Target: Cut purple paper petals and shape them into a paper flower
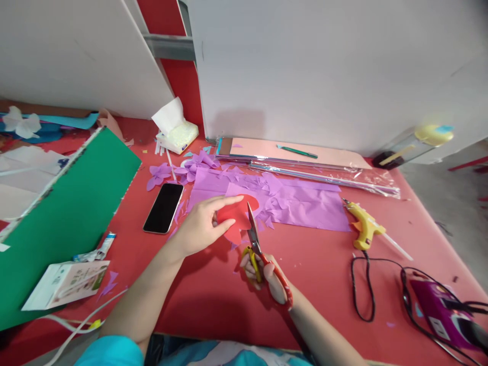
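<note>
Between the thumb and fingers of my left hand (202, 223) is a piece of red paper (237, 213) with a rounded edge. My right hand (267, 277) grips a pair of scissors (256, 243) with one red and one yellow handle loop. Their blades point up and away from me, at the right edge of the red paper; how far they are parted is hard to tell. Beneath and behind the paper lies crumpled purple paper (308, 203) with cut scraps on it. A black phone (163, 208) rests flat to the left of my left hand.
To the right are a yellow glue gun (366, 223) with a black cord and a purple box (434, 310). Wrapped paper sheets (263, 147) with a green pen-like cutter (299, 152) lie at the back, near a tissue pack (178, 134). A green board (84, 198) stands left.
</note>
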Action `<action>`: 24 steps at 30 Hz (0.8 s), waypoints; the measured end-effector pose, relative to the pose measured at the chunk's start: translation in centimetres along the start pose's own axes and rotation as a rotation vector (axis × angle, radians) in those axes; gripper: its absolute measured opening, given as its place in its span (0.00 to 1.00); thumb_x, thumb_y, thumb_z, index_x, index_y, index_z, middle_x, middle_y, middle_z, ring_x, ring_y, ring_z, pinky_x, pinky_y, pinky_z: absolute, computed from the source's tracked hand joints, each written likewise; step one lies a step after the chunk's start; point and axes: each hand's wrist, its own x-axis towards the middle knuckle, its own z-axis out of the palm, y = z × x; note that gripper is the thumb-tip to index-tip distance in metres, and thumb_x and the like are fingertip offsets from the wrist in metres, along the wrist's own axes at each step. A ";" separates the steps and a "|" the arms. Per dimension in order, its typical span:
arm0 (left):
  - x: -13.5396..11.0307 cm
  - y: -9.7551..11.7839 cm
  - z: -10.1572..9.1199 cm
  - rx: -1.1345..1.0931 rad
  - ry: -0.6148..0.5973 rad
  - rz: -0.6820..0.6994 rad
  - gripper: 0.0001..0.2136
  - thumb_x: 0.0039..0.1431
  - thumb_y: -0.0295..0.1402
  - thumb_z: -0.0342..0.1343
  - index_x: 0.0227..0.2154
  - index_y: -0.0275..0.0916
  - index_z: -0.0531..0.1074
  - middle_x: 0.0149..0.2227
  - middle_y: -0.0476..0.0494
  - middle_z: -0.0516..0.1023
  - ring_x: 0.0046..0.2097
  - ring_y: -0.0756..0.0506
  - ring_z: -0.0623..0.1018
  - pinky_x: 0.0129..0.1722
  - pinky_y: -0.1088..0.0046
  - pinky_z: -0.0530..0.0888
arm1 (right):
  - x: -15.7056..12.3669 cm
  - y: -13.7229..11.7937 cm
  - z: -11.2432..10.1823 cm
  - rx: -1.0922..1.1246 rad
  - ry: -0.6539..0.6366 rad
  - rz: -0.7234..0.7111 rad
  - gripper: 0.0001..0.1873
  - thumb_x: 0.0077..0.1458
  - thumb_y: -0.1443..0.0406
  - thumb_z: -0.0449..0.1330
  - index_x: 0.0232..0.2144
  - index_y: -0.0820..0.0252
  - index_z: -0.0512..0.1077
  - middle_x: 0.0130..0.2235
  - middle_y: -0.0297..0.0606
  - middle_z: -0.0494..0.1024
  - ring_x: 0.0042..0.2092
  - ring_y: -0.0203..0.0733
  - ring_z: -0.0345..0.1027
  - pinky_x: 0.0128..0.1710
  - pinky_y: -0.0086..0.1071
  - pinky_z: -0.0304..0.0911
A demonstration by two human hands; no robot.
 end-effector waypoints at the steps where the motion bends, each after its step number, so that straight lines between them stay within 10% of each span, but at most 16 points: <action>1: 0.0 0.0 0.0 0.002 -0.002 -0.002 0.22 0.50 0.26 0.52 0.50 0.45 0.66 0.50 0.44 0.71 0.22 0.56 0.66 0.23 0.79 0.69 | 0.0 0.0 0.0 0.002 0.002 0.005 0.36 0.44 0.36 0.45 0.31 0.64 0.65 0.23 0.27 0.50 0.20 0.27 0.43 0.14 0.23 0.47; 24: 0.1 0.3 -0.4 -0.054 -0.030 -0.046 0.22 0.50 0.26 0.51 0.50 0.46 0.66 0.52 0.45 0.69 0.19 0.59 0.62 0.15 0.83 0.60 | -0.1 -0.9 0.2 0.007 0.056 0.161 0.36 0.36 0.34 0.50 0.24 0.62 0.62 0.19 0.25 0.51 0.18 0.25 0.43 0.13 0.20 0.43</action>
